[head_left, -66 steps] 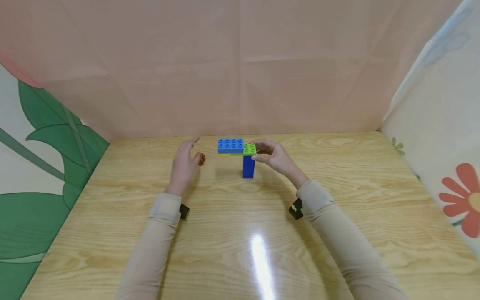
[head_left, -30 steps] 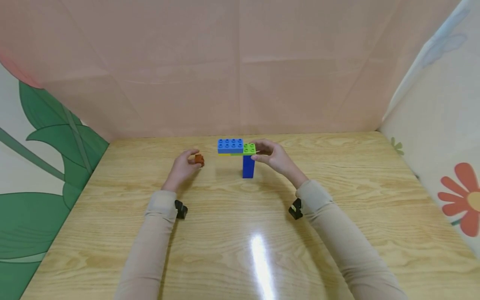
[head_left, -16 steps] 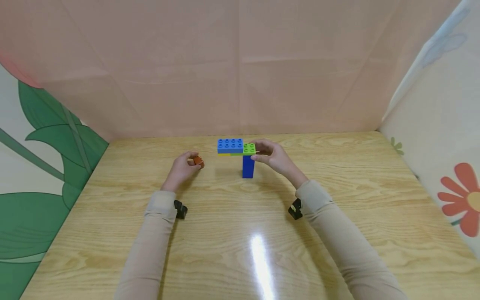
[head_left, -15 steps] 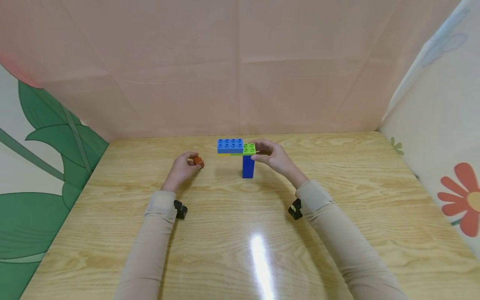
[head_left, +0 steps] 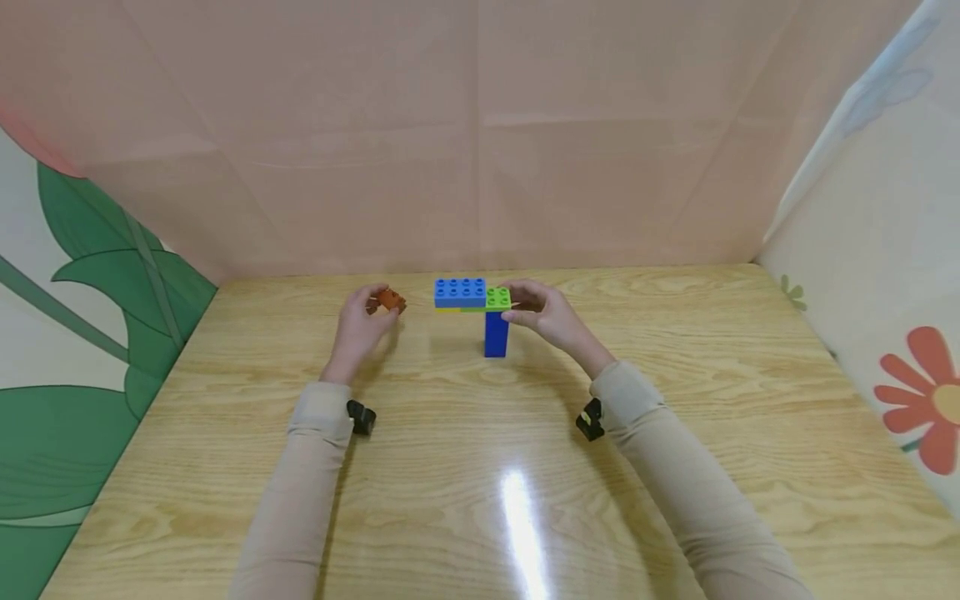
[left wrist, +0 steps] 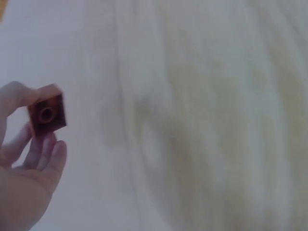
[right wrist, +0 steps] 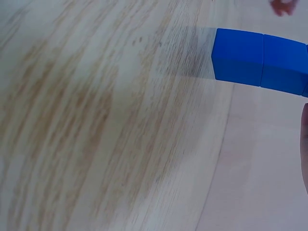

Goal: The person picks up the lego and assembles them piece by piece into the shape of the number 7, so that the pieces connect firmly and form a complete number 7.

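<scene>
My left hand (head_left: 358, 332) pinches a small orange-brown toy brick (head_left: 392, 301) between thumb and fingers, tilted, left of the built structure. The left wrist view shows the hollow underside of this brick (left wrist: 47, 115). Dark blue bricks (head_left: 496, 335) form an upright column standing on the table. On its top sits a lime green brick (head_left: 498, 298), and a lighter blue eight-stud brick (head_left: 460, 293) juts out leftward, with a sliver of yellow under it. My right hand (head_left: 553, 317) holds the green brick's right side, its fingertips partly hidden. Stacked blue bricks (right wrist: 238, 57) appear in the right wrist view.
The wood-grain table (head_left: 465, 467) runs back to a pink cloth wall (head_left: 480, 142). Leaf-patterned (head_left: 67, 450) and flower-patterned (head_left: 885, 275) panels stand at left and right. A black wrist device (head_left: 362, 418) hangs at the left cuff, another (head_left: 591, 419) at the right.
My left hand, earlier with spread fingers beside the orange-brown brick, has pinched it, turned it and moved it slightly away from me. The right hand and the structure stay in place.
</scene>
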The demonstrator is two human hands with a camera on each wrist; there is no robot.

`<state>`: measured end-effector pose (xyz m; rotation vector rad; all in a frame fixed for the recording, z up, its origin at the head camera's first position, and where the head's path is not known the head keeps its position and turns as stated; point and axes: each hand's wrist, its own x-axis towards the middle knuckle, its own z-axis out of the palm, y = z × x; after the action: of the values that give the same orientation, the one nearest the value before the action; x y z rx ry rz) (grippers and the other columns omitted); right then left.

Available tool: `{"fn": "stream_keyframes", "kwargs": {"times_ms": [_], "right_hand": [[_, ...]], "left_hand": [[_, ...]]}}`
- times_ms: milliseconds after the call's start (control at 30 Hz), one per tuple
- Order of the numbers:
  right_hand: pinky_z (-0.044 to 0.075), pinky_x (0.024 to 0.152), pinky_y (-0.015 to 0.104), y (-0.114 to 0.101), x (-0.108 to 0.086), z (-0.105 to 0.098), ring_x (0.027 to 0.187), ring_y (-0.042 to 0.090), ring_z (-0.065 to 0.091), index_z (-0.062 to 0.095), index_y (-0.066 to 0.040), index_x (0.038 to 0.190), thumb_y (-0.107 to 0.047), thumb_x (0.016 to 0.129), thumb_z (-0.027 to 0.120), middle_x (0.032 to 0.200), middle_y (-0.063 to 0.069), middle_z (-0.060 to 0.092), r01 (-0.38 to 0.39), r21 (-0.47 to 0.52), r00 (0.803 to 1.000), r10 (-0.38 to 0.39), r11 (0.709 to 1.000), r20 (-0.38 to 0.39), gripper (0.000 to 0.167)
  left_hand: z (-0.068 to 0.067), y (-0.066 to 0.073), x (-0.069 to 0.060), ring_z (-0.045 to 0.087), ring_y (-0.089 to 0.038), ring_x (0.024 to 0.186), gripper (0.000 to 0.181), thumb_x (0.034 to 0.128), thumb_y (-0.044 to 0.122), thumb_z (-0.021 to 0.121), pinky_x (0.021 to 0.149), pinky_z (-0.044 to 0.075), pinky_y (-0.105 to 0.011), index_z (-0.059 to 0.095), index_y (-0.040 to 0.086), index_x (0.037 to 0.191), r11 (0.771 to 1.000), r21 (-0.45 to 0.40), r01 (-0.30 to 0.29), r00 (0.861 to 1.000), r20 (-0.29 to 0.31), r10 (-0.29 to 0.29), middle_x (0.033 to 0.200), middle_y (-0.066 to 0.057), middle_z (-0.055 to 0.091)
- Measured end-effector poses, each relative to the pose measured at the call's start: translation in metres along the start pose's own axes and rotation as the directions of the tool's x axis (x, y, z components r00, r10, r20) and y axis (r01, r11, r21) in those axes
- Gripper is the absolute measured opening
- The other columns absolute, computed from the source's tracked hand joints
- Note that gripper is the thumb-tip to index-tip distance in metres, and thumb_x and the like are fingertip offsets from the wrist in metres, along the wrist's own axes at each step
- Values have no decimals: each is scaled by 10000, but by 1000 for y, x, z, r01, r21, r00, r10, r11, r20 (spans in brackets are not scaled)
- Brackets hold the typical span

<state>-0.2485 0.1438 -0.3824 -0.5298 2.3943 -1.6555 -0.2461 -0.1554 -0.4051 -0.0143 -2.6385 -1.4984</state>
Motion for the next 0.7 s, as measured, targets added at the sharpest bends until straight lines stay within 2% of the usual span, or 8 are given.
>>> {"fn": "stream_keyframes", "kwargs": {"times_ms": [133,267,367,500,600,700], "right_hand": [[483,1012,453,1,0,0,1149,340,577,504,-12,1340,-68,910,632,1281,219,579,0,6,1000,0,1000,-5,452],[490,1004,445,0,-1,0,1137,343,582,502,-5,1340,-68,909,633,1278,228,578,0,0,1000,0,1000,-8,455],[500,995,434,-1,-1,0,1142,341,585,504,-5,1340,-71,905,640,1288,227,576,-10,7,1000,10,1000,-11,461],[504,992,433,-1,0,0,1161,337,581,511,-22,1339,-77,903,645,1300,208,576,-32,28,999,33,999,-12,460],[505,990,430,0,1,-1,1169,338,577,506,-27,1346,-85,909,641,1308,208,571,-32,20,999,32,999,-9,461],[505,990,426,0,1,-1,1169,335,576,505,-29,1347,-88,910,640,1310,209,568,-30,19,1000,30,999,-8,462]], "left_hand": [[-1,13,0,502,-355,1176,479,897,104,627,1071,427,-444,451,-37,1319,991,-133,-23,995,-98,10,1304,-230,464],[-1,28,-3,518,-320,1195,493,895,122,638,1075,437,-411,410,-37,1302,968,-244,-63,985,-171,21,1298,-219,464],[1,42,-7,528,-316,1179,503,890,116,645,1065,447,-405,405,-37,1305,946,-302,-119,975,-217,54,1280,-215,457],[5,59,-14,518,-299,1144,479,897,117,646,1053,442,-418,474,3,1329,938,-262,-225,956,-247,161,1243,-199,466],[10,66,-17,508,-279,1129,442,894,129,657,1026,440,-408,538,46,1311,940,-198,-279,942,-248,227,1217,-178,490],[15,70,-19,511,-277,1114,418,880,116,674,1003,447,-409,570,41,1278,933,-180,-311,934,-241,264,1198,-171,507]]}}
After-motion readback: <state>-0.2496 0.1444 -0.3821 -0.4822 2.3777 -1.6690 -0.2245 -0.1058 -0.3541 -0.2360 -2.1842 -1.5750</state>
